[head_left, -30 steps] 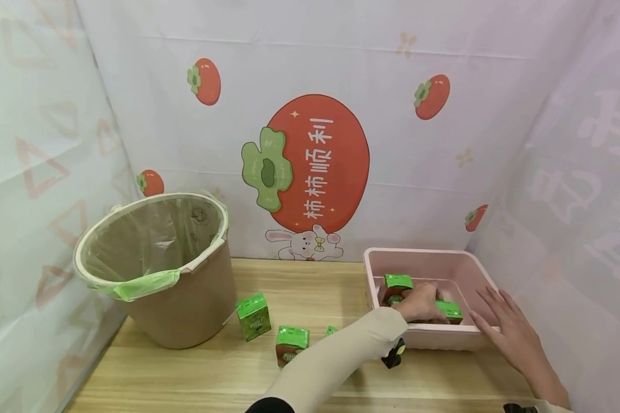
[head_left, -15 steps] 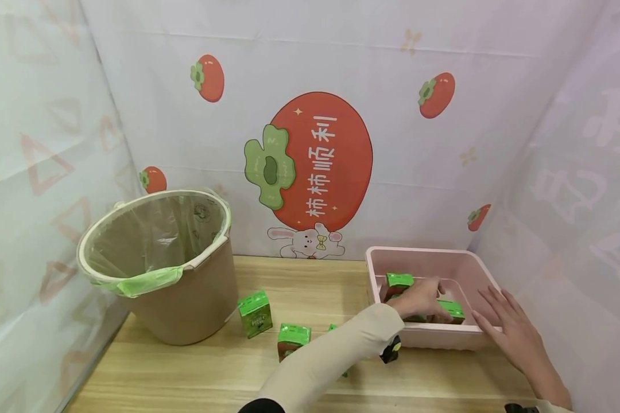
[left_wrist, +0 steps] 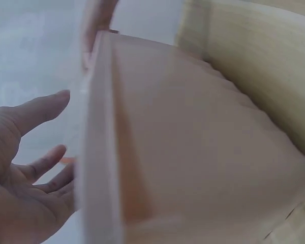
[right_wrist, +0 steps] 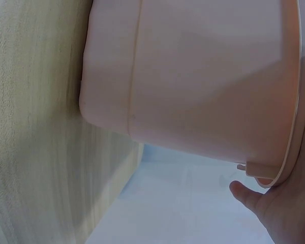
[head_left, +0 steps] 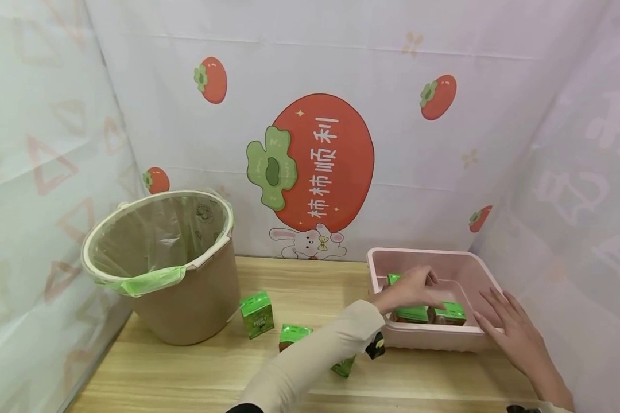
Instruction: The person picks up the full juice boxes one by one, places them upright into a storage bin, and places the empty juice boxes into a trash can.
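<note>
My left hand (head_left: 409, 288) hovers over the left part of a pink plastic bin (head_left: 417, 254), its fingers loosely spread with nothing between them. In the left wrist view the thumb and fingers (left_wrist: 47, 108) stand apart beside the bin's rim. Below this hand, a small green-topped box (head_left: 412, 314) lies in the bin, next to another green-topped box (head_left: 452, 313). A third box (head_left: 393, 279) is partly hidden behind the hand. My right hand (head_left: 519, 338) rests on the bin's right rim with its fingers extended, and the right wrist view shows it against the rim corner.
On the wooden table (head_left: 299, 287) stand a green box (head_left: 257, 315), a green-topped box (head_left: 292, 334) partly behind the left sleeve, and a tilted green box (head_left: 343, 366). A brown bucket (head_left: 191, 304) with a plastic liner stands at left. Printed cloth walls enclose three sides.
My left hand has come up off the boxes in the bin and shifted left, uncovering a green-topped box. My right hand has stayed on the rim.
</note>
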Motion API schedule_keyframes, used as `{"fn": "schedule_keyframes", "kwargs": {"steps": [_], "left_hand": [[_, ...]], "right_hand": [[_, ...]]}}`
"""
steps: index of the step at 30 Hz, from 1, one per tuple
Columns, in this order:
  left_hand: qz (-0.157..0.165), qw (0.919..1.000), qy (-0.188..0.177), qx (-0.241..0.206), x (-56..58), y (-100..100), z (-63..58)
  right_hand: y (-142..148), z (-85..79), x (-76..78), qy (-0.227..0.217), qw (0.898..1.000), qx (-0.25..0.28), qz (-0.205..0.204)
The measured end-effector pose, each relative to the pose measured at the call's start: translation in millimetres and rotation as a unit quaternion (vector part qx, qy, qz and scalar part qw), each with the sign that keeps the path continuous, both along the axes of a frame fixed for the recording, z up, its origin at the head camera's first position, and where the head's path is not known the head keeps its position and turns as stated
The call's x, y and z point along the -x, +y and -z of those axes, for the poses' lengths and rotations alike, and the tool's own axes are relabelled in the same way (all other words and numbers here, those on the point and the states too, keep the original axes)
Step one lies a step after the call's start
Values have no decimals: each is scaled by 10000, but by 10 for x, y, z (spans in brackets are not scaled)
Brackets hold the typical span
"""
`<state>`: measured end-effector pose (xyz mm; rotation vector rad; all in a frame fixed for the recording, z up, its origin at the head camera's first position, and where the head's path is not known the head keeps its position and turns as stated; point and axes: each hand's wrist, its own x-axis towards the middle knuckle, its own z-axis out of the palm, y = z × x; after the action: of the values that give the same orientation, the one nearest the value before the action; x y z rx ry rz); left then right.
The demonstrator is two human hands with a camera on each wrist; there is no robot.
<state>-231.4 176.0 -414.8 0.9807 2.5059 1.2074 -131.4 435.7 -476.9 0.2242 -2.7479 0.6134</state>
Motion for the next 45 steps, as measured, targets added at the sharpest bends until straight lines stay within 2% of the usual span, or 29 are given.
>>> {"fn": "schedule_keyframes", "kwargs": {"steps": [8,11,16,21,26,31,38,45], "left_hand": [[-26,9996,-165,-232,-46,-283,-144],[-1,9998,-45,-206,-51,-395,-159],[236,9989,174,-352,-74,-605,-187],[390,9971,-61,-658,-142,-874,-184],[289,9951,-348,-880,-210,-1150,-132],[85,9941,-469,-979,-288,-1437,-76],[-178,9951,-408,-885,-444,-1854,0],[-243,9918,-455,-1167,-554,-2230,185]], "right_hand": [[23,0,3,-1,10000,-26,8],[25,-5,-4,-24,10000,11,-30],[27,-5,-19,26,10000,13,-41],[16,10,-31,97,9999,52,-66],[13,8,-33,145,9999,59,-60],[7,3,-23,118,9999,53,-80],[3,32,-18,182,9998,-9,-110],[4,35,-5,221,9997,61,-91]]}}
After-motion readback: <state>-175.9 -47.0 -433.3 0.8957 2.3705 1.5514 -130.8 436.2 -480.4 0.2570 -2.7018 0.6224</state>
